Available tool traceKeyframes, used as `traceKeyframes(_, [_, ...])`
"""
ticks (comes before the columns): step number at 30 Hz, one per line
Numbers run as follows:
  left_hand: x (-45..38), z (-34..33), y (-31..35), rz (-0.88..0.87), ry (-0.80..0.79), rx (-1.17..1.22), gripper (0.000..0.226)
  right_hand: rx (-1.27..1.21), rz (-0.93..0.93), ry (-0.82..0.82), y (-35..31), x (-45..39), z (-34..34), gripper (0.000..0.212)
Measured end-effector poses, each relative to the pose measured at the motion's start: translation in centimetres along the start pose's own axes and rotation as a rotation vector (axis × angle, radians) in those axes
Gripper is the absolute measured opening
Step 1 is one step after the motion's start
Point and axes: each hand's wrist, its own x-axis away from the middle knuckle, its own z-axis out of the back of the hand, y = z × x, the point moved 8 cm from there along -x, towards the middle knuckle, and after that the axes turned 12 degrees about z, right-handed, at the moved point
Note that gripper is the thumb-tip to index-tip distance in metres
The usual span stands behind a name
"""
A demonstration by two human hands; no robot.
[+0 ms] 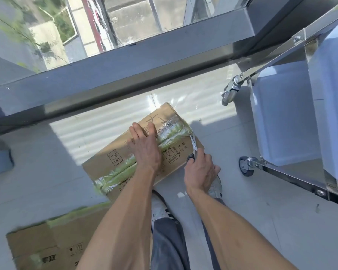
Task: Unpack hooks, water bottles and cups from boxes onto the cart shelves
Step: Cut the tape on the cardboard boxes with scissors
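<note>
A brown cardboard box [113, 160] lies closed on the tiled floor, sealed lengthwise with green-and-clear tape [170, 131]. My left hand [144, 147] presses flat on its top, fingers spread over the seam. My right hand [200, 172] grips black-handled scissors [192, 147] at the box's right end, and the blades point up into the tape at that edge. The box's contents are hidden.
A second taped cardboard box [47, 244] lies at the lower left. A steel cart [281, 55] on caster wheels [246, 165] stands at the right with white bins [285, 121] on its shelves. A window frame [125, 75] runs behind the box. My shoes and legs are below the box.
</note>
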Motion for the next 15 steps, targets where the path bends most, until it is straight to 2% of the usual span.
traceKeyframes(5, [-0.9,-1.3,-0.6,0.009,-0.071,-0.111,0.096,0.016,-0.057,0.068,0.6,0.5,0.4,0.03])
traceKeyframes(10, [-1.4,-1.5,0.0,-0.169,-0.041,-0.277,0.1,0.048,-0.054,0.113,0.6,0.9,0.7,0.038])
traceKeyframes(13, [-1.6,-1.1,1.2,-0.209,0.005,-0.344,0.085,0.025,-0.15,0.127,0.4,0.8,0.9,0.042])
traceKeyframes(15, [-1.6,-1.2,1.7,-0.158,-0.019,-0.313,0.077,-0.017,-0.229,0.132,-0.1,0.6,1.2,0.044])
